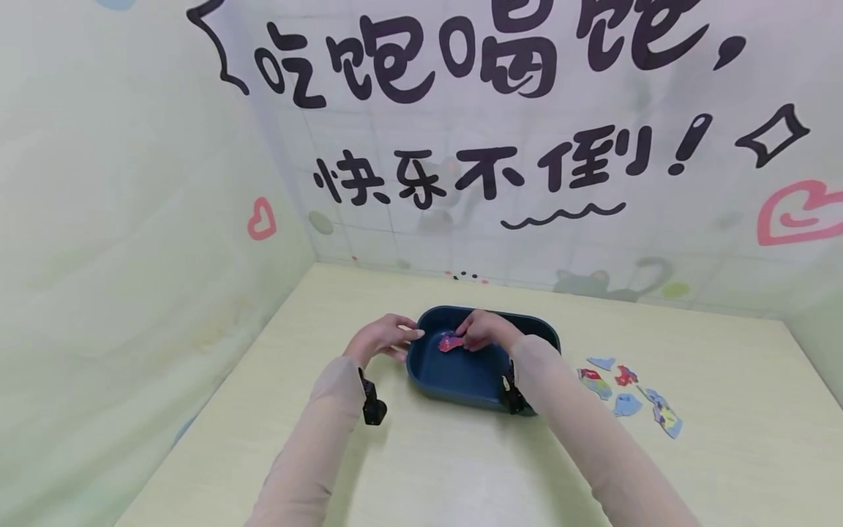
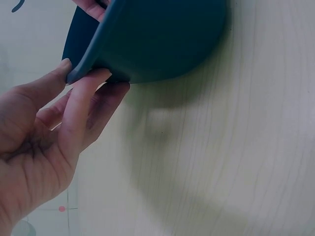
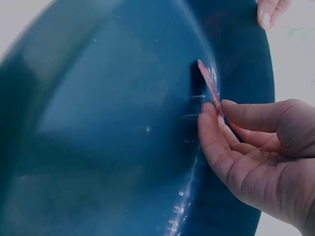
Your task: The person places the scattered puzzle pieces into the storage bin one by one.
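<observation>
Inside the blue tub [image 1: 454, 375], the right hand [image 1: 486, 329] pinches a thin pink piece [image 1: 451, 342] — probably light, stiff yet creasable, best held by its edge — while the left hand [image 1: 387, 334] grips the tub's left rim.

bin [image 1: 454, 375] partly behind right sleeve [image 1: 589, 428], top lettering [image 1: 518, 66] cut off

flat red piece [image 1: 449, 343], pinched, steeply tilted, inside dark blue basin [image 1: 457, 377], rim held

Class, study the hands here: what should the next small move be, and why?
Probably lift the red piece out of the blue tub: the right hand pinches it, the left hand grips the rim, and other pieces lie on the table.
</observation>
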`<action>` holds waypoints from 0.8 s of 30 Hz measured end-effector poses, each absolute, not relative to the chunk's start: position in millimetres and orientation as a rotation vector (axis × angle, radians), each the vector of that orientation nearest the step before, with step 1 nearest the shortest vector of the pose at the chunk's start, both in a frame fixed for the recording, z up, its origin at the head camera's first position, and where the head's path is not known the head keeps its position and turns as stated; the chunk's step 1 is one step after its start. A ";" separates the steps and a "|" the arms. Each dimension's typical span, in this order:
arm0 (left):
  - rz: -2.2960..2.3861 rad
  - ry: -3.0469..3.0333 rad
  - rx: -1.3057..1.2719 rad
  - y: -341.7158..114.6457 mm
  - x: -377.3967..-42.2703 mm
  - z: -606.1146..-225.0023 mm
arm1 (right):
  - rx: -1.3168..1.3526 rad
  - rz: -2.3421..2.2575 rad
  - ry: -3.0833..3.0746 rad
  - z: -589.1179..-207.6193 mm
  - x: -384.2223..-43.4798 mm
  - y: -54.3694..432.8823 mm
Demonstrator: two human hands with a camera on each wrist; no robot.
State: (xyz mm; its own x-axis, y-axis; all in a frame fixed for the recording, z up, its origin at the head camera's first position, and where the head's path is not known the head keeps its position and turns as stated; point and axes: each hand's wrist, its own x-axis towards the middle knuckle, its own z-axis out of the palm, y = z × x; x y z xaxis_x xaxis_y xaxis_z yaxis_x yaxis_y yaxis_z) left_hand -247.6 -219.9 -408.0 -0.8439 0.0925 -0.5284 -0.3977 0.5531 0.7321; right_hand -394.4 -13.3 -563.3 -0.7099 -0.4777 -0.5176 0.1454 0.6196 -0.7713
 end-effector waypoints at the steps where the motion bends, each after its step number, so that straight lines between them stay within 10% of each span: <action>1: 1.255 2.273 -0.243 -219.4 -247.9 -407.8 | -0.276 -1.100 2.105 -563.2 -395.0 -11.1; 11: 1.255 2.279 -0.213 -220.0 -248.8 -410.9 | -0.330 -1.054 2.148 -401.6 -277.6 23.0; 24: 1.243 2.272 -0.211 -219.1 -251.6 -408.6 | -0.248 -1.173 2.150 -382.1 -269.3 107.0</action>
